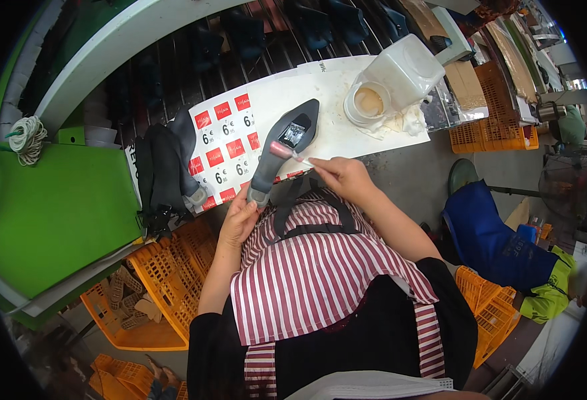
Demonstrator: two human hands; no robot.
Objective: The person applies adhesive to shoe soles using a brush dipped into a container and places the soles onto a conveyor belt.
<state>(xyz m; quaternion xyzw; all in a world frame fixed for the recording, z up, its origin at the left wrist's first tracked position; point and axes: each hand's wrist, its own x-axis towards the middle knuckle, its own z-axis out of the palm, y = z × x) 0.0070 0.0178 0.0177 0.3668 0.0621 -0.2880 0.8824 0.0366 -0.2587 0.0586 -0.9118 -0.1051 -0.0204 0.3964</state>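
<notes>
A dark, pointed-toe shoe (273, 152) lies slanted in front of me, sole up, its toe pointing away to the right. My left hand (239, 223) is closed round its heel end. In my right hand (341, 177), thumb and fingers pinch the thin pale handle of a small brush (283, 150). The brush's pinkish head rests on or just over the middle of the sole; contact cannot be made out. A dark shiny patch shows on the forepart. Left of the shoe, more dark shoes (167, 160) lie heaped on the printed paper sheet (221, 127).
A cut-open translucent jug (407, 70) and a white cup (368, 103) of yellowish liquid stand right of the shoe, beside crumpled tissue (403, 123). Behind is a rod rack with dark shoes (243, 33). A green board (53, 213) and orange crate (167, 287) are left; a co-worker (500, 240) is right.
</notes>
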